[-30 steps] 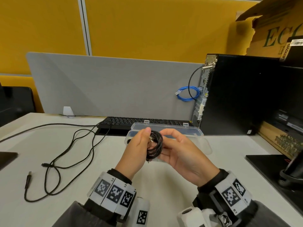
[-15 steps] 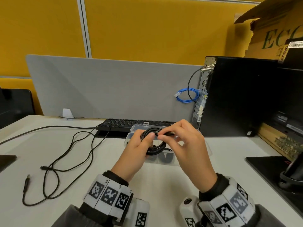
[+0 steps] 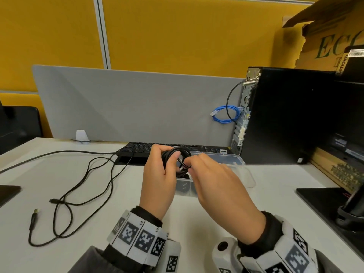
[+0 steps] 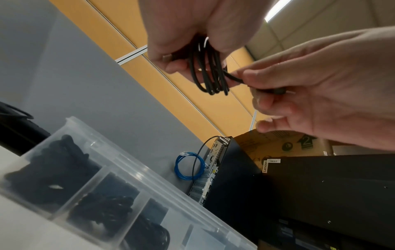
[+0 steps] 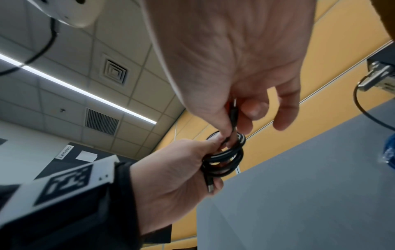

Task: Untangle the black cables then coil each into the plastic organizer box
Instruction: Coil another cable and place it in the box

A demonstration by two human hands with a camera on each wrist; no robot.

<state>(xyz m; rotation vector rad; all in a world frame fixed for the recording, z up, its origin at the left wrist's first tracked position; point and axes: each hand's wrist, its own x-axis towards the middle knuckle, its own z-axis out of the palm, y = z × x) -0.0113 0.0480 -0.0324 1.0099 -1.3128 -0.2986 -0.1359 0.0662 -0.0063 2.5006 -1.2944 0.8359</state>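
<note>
White desk [image 3: 110, 223], coiled cable [image 3: 178, 154] between hands [image 3: 189, 174]

Both hands hold the cable coil [image 3: 178, 157] in the air, above the near edge of the open organizer box [image 3: 239, 161]; nothing between grip and compartments below. Compartments straight under the grip already hold dark coils; the ones off to its right look bare. Behind the grip, keyboard [image 3: 141, 149] and grey divider [image 3: 128, 103] block the far side. Right of the grip, the computer tower [image 3: 291, 115] walls that side. Left of the grip, loose cable [image 3: 86, 186] sprawls on the desk [image 3: 110, 209]; bare desk toward the person.
</note>
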